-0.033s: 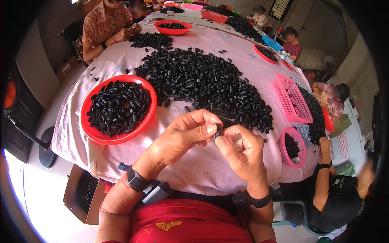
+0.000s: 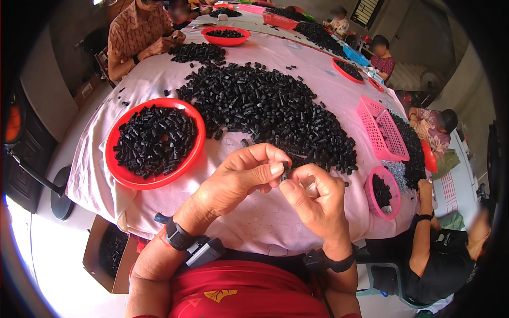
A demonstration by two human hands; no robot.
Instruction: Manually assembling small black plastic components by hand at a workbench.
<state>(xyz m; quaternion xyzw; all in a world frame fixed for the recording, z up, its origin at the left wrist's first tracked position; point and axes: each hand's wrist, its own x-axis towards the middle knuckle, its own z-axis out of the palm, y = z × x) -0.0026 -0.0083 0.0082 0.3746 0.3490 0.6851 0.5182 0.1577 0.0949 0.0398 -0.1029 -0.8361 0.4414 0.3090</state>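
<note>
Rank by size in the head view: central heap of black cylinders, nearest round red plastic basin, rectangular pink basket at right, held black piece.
Largest to smallest:
Black heap
Red basin
Pink rectangular basket
Held black piece, partly hidden

Have a heap of small pieces point(image 2: 265, 103) on the tablecloth point(image 2: 249, 228) ahead, a basin point(image 2: 143, 185) holding more to its left, a basket point(image 2: 367, 124) to its right, a second basket point(image 2: 372, 199) nearer, a carton point(image 2: 123, 270) on the floor point(image 2: 58, 249) at left.

Wearer's hands point(image 2: 241, 172) numbered two, wrist straps point(image 2: 180, 234) on them two. Nearest left was one red bowl point(image 2: 139, 184); nearest right, two pink baskets point(image 2: 368, 127). Black pieces point(image 2: 265, 100) were too many to count.
</note>
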